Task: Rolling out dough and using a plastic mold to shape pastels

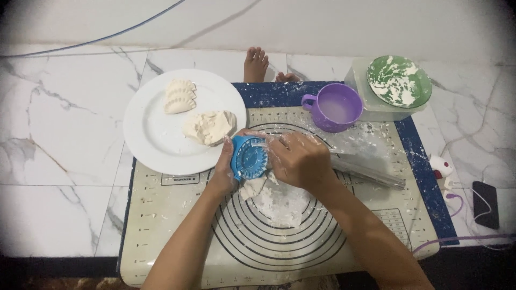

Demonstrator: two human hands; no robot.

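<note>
My left hand [223,172] and my right hand [298,158] both grip a blue round dumpling press [248,158], folded and held on edge over a cream baking mat [161,215] with ring markings. Dough scraps [252,187] hang from the press, and a thin rolled sheet of dough [279,203] lies on the mat beneath it. To the left stands a white plate [150,134] with a crimped dumpling [179,95] and a lump of dough [208,127] on it.
A purple cup [336,107] stands at the mat's far edge, with a green floury dish [399,80] on a white box behind it. A clear rolling pin [368,171] lies right of my hands. A phone [485,203] and cables lie far right. Toes [256,60] show beyond the mat.
</note>
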